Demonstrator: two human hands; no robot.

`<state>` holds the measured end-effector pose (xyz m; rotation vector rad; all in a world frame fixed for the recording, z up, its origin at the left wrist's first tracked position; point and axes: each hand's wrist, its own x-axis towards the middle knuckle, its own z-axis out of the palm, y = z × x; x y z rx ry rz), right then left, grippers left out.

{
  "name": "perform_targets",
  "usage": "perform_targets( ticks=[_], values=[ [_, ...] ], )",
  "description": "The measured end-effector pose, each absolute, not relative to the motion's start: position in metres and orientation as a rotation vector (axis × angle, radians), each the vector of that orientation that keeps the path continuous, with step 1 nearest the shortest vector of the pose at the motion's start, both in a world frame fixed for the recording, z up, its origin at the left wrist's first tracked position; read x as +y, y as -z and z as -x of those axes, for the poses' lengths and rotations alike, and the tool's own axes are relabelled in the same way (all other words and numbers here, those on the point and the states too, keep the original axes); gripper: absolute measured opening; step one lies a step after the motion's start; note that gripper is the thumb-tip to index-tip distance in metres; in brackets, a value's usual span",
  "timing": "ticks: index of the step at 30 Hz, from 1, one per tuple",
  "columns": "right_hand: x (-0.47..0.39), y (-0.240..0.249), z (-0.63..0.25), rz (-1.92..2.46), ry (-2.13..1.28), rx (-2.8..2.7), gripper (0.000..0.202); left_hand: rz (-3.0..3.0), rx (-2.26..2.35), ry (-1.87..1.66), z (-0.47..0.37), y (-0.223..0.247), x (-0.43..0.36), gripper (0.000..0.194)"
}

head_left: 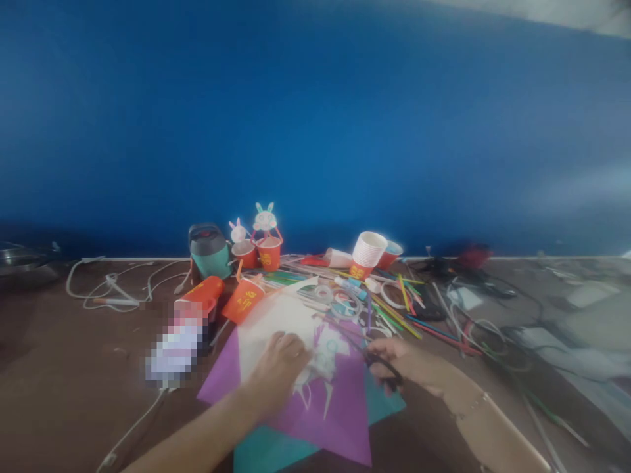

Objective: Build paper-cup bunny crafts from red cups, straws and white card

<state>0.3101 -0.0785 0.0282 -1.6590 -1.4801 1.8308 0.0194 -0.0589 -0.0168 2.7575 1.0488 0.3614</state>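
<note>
My right hand [387, 361] grips a pair of scissors [384, 372] by the black handles, the blades pointing up and to the left over the papers. My left hand [280, 364] is closed, its fingers curled onto the right part of a white sheet of paper [269, 315]; the fingertips are partly hidden. Between the hands lie white paper scraps and a cut-out with a faint green drawing [331, 347]. Underneath are a purple sheet [340, 427] and a teal sheet [269, 452].
Orange paper cups [245, 299] stand and lie behind, two bearing rabbit faces [265, 219]. A cup stack [369, 253], tape rolls [324, 293] and coloured sticks [394, 316] crowd the back. A green jug [210, 253], a blurred-out item [177, 348] and white cables [113, 289] are left.
</note>
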Motion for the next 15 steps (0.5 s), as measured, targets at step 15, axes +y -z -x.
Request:
perform_targets(
  ticks=[15],
  values=[
    [-0.129, -0.034, -0.272, 1.522, -2.060, -1.455, 0.045, -2.911, 1.109, -0.158, -0.036, -0.008, -0.076, 0.017]
  ],
)
